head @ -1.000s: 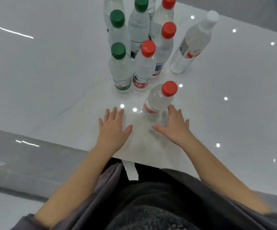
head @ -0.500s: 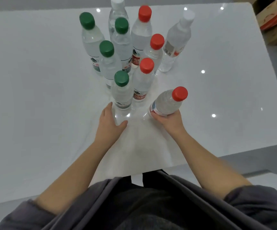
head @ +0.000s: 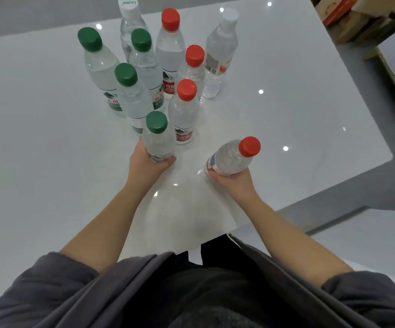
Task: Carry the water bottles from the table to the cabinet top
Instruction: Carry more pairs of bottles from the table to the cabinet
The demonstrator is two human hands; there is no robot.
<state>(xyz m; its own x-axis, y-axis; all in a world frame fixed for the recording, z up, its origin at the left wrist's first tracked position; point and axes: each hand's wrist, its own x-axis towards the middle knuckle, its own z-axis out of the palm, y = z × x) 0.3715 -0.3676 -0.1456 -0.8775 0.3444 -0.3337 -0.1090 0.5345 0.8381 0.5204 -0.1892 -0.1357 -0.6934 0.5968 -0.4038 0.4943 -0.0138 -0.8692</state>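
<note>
The counter (head: 49,162) is a glossy white slab with grey edges, and small bright light spots (head: 261,91) reflect in it. Near its front, the left hand (head: 148,166) has its grip closed round the lower body of an upright green-capped bottle (head: 158,138). That bottle is at the near end of the cluster, just beside the standing bottles (head: 182,110), which have green, red and white caps. To the right, the right hand (head: 236,181) grips a red-capped bottle (head: 232,157) by its base, tilted with the cap pointing up and away. I cannot tell whether either bottle is clear of the surface. Cardboard boxes (head: 348,22) sit on the grey floor (head: 357,204) past the far right corner.
</note>
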